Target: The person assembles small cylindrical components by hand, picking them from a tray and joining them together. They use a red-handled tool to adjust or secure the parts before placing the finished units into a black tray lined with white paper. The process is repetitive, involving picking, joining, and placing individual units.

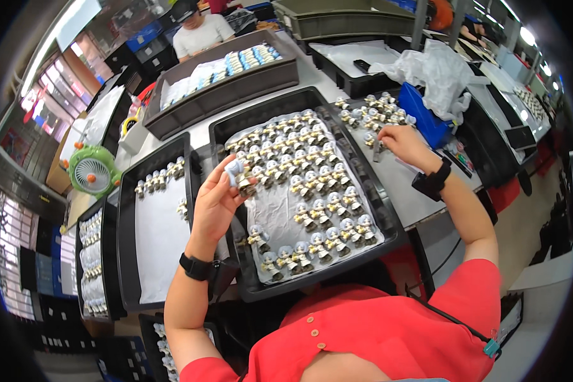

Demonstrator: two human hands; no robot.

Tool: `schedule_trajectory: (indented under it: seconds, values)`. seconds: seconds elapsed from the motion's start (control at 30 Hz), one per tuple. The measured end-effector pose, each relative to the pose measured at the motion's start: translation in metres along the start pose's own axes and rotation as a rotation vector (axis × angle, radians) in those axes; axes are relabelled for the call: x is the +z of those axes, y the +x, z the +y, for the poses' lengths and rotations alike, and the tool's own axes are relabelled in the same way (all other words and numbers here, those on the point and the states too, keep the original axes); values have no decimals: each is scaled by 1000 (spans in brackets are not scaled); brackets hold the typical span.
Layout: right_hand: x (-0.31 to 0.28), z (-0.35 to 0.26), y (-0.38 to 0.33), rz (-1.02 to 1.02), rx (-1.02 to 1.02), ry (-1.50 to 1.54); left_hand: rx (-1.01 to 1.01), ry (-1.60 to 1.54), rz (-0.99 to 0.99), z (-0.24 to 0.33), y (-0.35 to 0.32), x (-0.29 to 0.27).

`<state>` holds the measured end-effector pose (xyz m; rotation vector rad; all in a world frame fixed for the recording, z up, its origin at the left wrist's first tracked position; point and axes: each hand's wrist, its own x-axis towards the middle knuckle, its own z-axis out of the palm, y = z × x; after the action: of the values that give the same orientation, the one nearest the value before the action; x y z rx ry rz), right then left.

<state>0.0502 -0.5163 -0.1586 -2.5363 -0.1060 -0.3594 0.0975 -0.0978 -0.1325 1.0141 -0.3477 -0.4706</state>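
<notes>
My left hand (214,207) pinches a small figurine (239,176) with pale blue-grey hair between thumb and fingers. It is raised over the left side of a black tray (272,219) lined with white sheet. Rows of similar figurines (325,210) stand in this tray, with a bare patch of lining at its left middle. Off to the right, my right hand (406,145) has its fingers closed on a small, thin grey piece (377,151), too small to name. A loose cluster of figurines (374,116) lies on the table just beyond that hand.
Left of the tray is another black tray (160,248) with a few figurines; a green fan (93,174) stands past it. A deep grey bin (235,94) sits at the back, with a person (200,35) behind. A blue bin (420,116) and white plastic (442,73) are at right.
</notes>
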Motion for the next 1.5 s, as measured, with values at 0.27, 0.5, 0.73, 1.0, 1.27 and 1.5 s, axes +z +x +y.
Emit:
schedule_trajectory:
  seconds: [0.27,0.5,0.73,1.0,1.27,1.5]
  values:
    - [53,2,-45,-126,46,-18,15,49,23,0,2,-19]
    - [74,39,-26,-206,140,-48,41,26,21,0,0,-17]
    - [-6,-17,-9,-134,382,818,68,-59,35,1,4,-16]
    - [-13,-178,43,-155,-85,1262,100,-111,22,1,2,-16]
    - [88,-224,61,-311,-161,845,112,-147,49,-6,8,-25]
    - [110,-209,60,-404,-163,674,46,-165,111,-15,11,-31]
